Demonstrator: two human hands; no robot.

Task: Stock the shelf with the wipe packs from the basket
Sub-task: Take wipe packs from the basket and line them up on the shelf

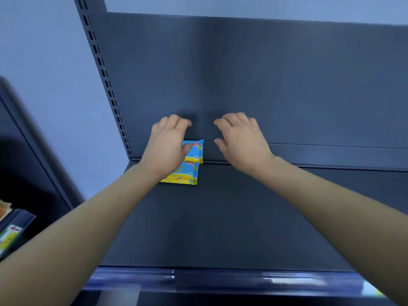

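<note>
Blue and yellow wipe packs [192, 161] sit at the back left of the dark grey shelf [220, 217], against its back panel. One seems to stand upright with another lying flat in front of it. My left hand [167, 146] holds the upright pack, with the thumb on its front face and the fingers curled over its top. My right hand [240, 140] hovers just right of the packs near the back panel, its fingers loosely curled and holding nothing. The basket is out of view.
A slotted upright [106, 80] bounds the shelf on the left. The shelf's glossy front rail [220, 279] runs along the near edge. A neighbouring shelf unit [13, 230] with a price label and some goods stands at the far left.
</note>
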